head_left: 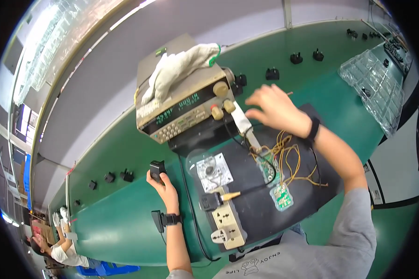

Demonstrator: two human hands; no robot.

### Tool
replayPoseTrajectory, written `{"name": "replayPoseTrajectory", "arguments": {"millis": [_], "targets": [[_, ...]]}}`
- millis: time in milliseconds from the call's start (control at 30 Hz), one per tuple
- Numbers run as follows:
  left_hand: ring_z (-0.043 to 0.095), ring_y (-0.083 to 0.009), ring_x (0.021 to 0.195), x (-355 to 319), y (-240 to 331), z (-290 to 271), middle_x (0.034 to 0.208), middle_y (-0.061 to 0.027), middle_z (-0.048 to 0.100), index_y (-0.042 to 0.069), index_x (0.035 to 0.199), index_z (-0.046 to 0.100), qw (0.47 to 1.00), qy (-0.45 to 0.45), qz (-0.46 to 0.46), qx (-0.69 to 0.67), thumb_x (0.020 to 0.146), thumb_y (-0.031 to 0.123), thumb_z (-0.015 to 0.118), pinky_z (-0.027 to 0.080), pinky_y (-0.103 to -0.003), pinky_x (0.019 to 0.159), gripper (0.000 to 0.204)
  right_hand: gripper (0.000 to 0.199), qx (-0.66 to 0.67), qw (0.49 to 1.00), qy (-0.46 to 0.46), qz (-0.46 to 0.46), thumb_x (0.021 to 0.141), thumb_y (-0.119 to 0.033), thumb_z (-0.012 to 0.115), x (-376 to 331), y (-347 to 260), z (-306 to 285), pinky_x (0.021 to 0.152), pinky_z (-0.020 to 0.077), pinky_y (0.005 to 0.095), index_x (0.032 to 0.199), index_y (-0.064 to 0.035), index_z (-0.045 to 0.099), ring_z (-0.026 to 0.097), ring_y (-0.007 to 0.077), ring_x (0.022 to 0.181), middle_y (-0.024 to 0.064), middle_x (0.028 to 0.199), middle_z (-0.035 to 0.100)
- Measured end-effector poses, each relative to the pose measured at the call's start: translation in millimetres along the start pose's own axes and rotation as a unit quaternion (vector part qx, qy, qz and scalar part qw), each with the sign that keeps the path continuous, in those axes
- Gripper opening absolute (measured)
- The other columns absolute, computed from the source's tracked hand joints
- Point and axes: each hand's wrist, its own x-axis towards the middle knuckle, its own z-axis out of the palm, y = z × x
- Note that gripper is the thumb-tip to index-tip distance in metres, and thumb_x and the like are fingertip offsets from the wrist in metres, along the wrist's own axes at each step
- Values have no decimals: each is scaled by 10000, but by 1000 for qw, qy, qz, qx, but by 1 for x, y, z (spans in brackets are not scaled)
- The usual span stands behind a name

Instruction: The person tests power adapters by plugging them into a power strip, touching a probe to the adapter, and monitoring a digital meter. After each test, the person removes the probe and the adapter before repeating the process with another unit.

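Between the thumb and fingers of my left hand [166, 189] is a small black plug adapter [157, 167], held above the green bench mat left of the black work pad. My right hand [278, 108] is raised over the far edge of the pad, fingers stretched out and apart, with nothing visible in it. Beside it stands the bench instrument [184, 114] with a lit display and knobs. Nearest that hand on the bench are black adapters [272, 73]. Another black adapter [211, 201] sits in the power strip [235, 236], with a yellow-tipped plug [230, 196] in it.
A white cotton glove [179, 69] lies on the instrument. Green circuit boards [282, 196] with yellow wires [291, 160] lie on the black pad [251, 218]. A clear plastic tray [375, 88] is at the right. Several adapters [109, 177] stand left; a co-worker [63, 251] sits beyond.
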Motion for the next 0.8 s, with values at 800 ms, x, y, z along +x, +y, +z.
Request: {"name": "replayPoseTrajectory", "arguments": {"millis": [800], "targets": [[368,-331,1139,100,-62,58,1205,-196,416,57,1343,297,967,204,-24,153,819,185,661,275,-465,970,651,549,-141,990,-4,-27,667,-541,690,50,211,71,677,503,399,986,-98,630,594,313,851,133,1035,549]]}}
